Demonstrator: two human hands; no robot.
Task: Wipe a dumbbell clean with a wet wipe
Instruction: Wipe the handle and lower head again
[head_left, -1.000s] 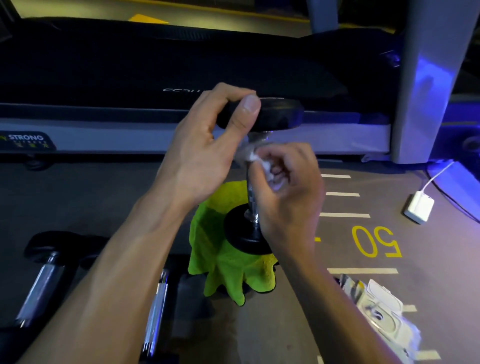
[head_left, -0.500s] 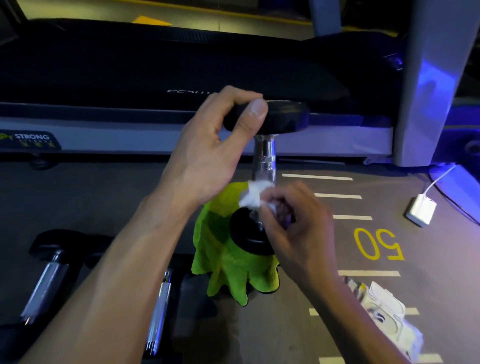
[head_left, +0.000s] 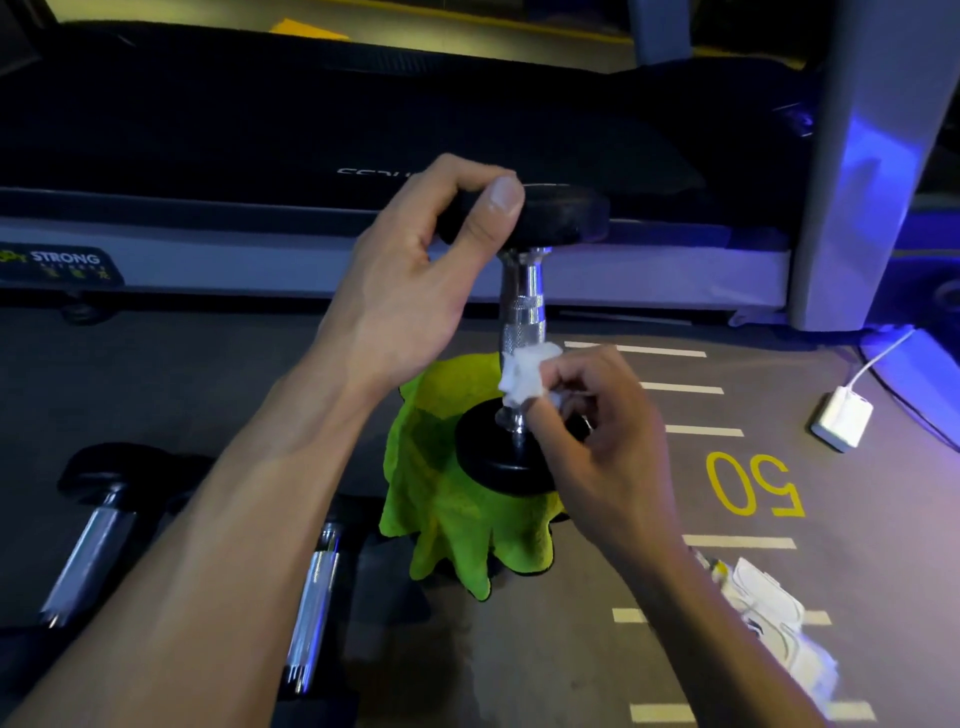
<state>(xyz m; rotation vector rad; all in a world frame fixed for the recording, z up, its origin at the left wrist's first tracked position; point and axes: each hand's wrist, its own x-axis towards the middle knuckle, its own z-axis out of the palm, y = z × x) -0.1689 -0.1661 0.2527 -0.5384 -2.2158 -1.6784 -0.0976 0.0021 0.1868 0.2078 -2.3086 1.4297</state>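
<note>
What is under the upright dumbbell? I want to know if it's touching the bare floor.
The dumbbell stands on a green cloth draped over something. The cloth hides what supports it.

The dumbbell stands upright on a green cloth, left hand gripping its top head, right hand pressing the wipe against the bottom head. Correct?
Not quite. In the head view the right hand presses the wipe against the chrome handle, not the bottom head. The rest holds.

wipes pack (head_left: 769, 613) blurred and half-hidden, floor dumbbells (head_left: 93, 545) cut off at edge
</note>
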